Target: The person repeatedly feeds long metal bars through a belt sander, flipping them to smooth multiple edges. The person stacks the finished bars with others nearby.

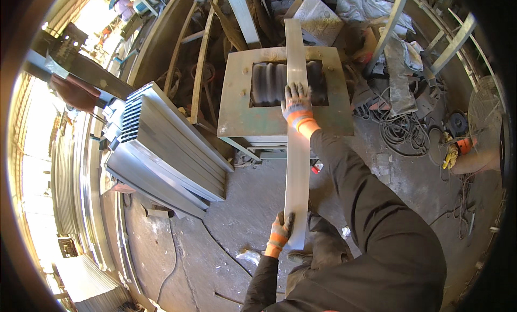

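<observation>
A long flat metal bar [297, 177] lies lengthwise in front of me, its far part across the opening of a grey-green machine [231, 118]. Dark ribbed rollers or wheels [267, 83] show inside that opening. My left hand [279, 232], in a grey and orange glove, grips the bar's near end at its left edge, fingers closed round it. My right hand [298, 104], gloved alike, presses flat on top of the bar over the opening's near edge, fingers stretched forward. Whether the bar touches the rollers beneath is hidden.
Left of the machine leans a stack of long metal profiles [167, 150]. Coiled cables [406, 131] and an orange tool [465, 145] lie at the right, near a fan [486, 110]. A black cable [223, 242] crosses the floor. Crumpled sheeting [371, 13] sits behind.
</observation>
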